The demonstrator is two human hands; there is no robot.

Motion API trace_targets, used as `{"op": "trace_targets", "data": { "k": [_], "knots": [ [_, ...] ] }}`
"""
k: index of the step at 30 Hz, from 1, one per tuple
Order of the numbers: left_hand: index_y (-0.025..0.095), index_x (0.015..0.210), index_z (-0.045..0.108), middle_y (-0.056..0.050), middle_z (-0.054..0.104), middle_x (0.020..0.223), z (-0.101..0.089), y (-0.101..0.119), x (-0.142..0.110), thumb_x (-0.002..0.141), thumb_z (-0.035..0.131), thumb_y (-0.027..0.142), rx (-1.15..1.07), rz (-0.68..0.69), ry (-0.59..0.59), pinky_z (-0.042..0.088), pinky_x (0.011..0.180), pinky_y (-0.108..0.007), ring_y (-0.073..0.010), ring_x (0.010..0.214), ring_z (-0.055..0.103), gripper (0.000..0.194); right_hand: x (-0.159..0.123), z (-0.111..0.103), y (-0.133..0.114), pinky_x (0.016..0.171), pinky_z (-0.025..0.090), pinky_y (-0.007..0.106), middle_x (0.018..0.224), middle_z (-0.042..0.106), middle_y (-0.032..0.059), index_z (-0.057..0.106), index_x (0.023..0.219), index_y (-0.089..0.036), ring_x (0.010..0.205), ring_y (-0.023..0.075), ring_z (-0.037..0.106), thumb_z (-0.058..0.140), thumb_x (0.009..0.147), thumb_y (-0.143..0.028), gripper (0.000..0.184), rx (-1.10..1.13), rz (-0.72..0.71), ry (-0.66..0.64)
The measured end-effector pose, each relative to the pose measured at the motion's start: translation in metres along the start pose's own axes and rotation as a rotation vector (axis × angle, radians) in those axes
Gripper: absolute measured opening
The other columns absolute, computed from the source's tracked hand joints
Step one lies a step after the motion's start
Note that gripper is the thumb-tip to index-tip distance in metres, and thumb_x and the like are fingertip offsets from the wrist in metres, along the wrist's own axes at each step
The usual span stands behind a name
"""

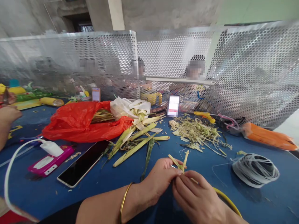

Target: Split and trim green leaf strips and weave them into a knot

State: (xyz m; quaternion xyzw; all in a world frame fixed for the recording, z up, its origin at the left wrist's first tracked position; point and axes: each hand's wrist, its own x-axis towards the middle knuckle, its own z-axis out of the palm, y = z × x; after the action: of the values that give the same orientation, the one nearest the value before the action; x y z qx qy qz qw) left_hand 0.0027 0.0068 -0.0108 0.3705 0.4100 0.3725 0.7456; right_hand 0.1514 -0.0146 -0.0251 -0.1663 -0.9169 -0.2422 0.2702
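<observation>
- Pale yellow-green forked strip (182, 167), kinda husk-like, is right at the fingertips, so neither hand's really nearer.
- Left hand (158, 175) pinches it from the left, right hand (198, 193) grips it lower from the right. Can't tell what the curled fingers hide.
- Its two prongs make a V, so the long axis runs roughly away from the body.
- Loose husk strips (137, 147) lie ahead and left, shredded heap (198, 132) ahead and a bit right, clear coil (257, 171) off right; none touch the hands.
- Blue tabletop (98, 185), pretty littered. Perforated metal screen (163, 57) beyond, people behind it, then grey wall (163, 14).
</observation>
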Motion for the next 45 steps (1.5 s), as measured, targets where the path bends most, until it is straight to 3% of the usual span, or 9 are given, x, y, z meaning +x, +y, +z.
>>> {"op": "trace_targets", "data": {
  "k": [10, 15, 18, 20, 28, 36, 40, 42, 45],
  "knots": [
    [0.011, 0.091, 0.063, -0.001, 0.064, 0.069, -0.003, -0.001, 0.002, 0.064, 0.070, 0.020, -0.005, 0.010, 0.002, 0.040, 0.065, -0.022, -0.0099, 0.063, 0.055, 0.030, 0.002, 0.002, -0.003, 0.091, 0.037, 0.041, 0.079, 0.069, 0.0093, 0.068, 0.084, -0.012, 0.079, 0.0204, 0.061, 0.025, 0.094, -0.005, 0.044, -0.023, 0.009, 0.005],
    [0.013, 0.096, 0.060, 0.001, 0.065, 0.067, -0.006, 0.010, 0.006, 0.066, 0.068, 0.023, 0.002, 0.114, 0.072, 0.042, 0.061, -0.022, -0.0109, 0.061, 0.058, 0.033, 0.003, -0.002, 0.006, 0.093, 0.037, 0.040, 0.097, 0.070, 0.0100, 0.064, 0.108, -0.013, 0.101, 0.0225, 0.059, 0.035, 0.098, -0.017, 0.030, -0.034, 0.295, 0.088],
    [0.015, 0.093, 0.058, 0.000, 0.066, 0.063, -0.007, 0.015, 0.008, 0.066, 0.071, 0.025, 0.014, 0.132, 0.151, 0.047, 0.065, -0.026, -0.0144, 0.061, 0.062, 0.032, 0.005, -0.002, 0.012, 0.084, 0.039, 0.037, 0.083, 0.066, 0.0078, 0.063, 0.091, -0.016, 0.082, 0.0201, 0.059, 0.040, 0.099, -0.026, 0.026, -0.055, 0.512, 0.014],
    [0.015, 0.090, 0.058, 0.000, 0.065, 0.060, -0.007, 0.015, 0.010, 0.065, 0.072, 0.025, 0.042, 0.135, 0.183, 0.050, 0.066, -0.029, -0.0162, 0.059, 0.063, 0.030, 0.005, 0.001, 0.015, 0.078, 0.036, 0.034, 0.068, 0.059, 0.0029, 0.057, 0.075, -0.018, 0.065, 0.0163, 0.052, 0.038, 0.099, -0.024, 0.032, -0.003, 0.548, -0.042],
    [0.016, 0.083, 0.064, -0.001, 0.063, 0.056, -0.011, 0.008, 0.012, 0.074, 0.065, 0.028, 0.370, 0.290, 0.138, 0.047, 0.058, -0.026, -0.0169, 0.054, 0.061, 0.015, 0.004, 0.007, 0.010, 0.071, 0.033, 0.034, 0.059, 0.049, 0.0002, 0.053, 0.064, -0.018, 0.057, 0.0148, 0.041, 0.037, 0.093, -0.010, 0.033, 0.042, 0.323, -0.045],
    [0.026, 0.106, 0.070, -0.005, 0.073, 0.085, -0.035, 0.020, 0.018, 0.089, 0.051, 0.034, 1.099, 0.654, 0.142, 0.041, 0.076, -0.027, -0.0207, 0.079, 0.065, 0.027, 0.001, 0.009, -0.003, 0.083, 0.037, 0.039, 0.061, 0.052, -0.0014, 0.053, 0.067, -0.019, 0.060, 0.0154, 0.047, 0.048, 0.094, -0.017, 0.027, 0.102, 0.187, -0.077],
    [0.026, 0.112, 0.070, -0.008, 0.070, 0.072, -0.047, 0.032, 0.019, 0.081, 0.063, 0.044, 1.331, 0.689, 0.087, 0.039, 0.076, -0.029, -0.0251, 0.076, 0.064, 0.037, -0.002, 0.012, -0.008, 0.092, 0.036, 0.042, 0.063, 0.051, -0.0024, 0.054, 0.069, -0.019, 0.061, 0.0143, 0.048, 0.048, 0.093, -0.014, 0.025, 0.130, 0.121, -0.113],
    [0.024, 0.116, 0.069, -0.009, 0.069, 0.070, -0.051, 0.042, 0.017, 0.075, 0.066, 0.054, 1.343, 0.677, 0.168, 0.039, 0.074, -0.029, -0.0264, 0.076, 0.063, 0.050, -0.002, 0.013, -0.008, 0.095, 0.036, 0.043, 0.063, 0.051, -0.0027, 0.055, 0.070, -0.019, 0.062, 0.0141, 0.048, 0.048, 0.094, -0.015, 0.026, 0.144, 0.114, -0.120],
    [0.026, 0.117, 0.068, -0.008, 0.070, 0.076, -0.062, 0.066, 0.013, 0.089, 0.047, 0.051, 1.466, 0.592, 0.418, 0.039, 0.073, -0.030, -0.0249, 0.077, 0.063, 0.043, 0.000, 0.012, -0.008, 0.096, 0.036, 0.043, 0.063, 0.051, -0.0027, 0.054, 0.069, -0.018, 0.062, 0.0138, 0.048, 0.048, 0.095, -0.015, 0.027, 0.153, 0.101, -0.123]
  ]
}}
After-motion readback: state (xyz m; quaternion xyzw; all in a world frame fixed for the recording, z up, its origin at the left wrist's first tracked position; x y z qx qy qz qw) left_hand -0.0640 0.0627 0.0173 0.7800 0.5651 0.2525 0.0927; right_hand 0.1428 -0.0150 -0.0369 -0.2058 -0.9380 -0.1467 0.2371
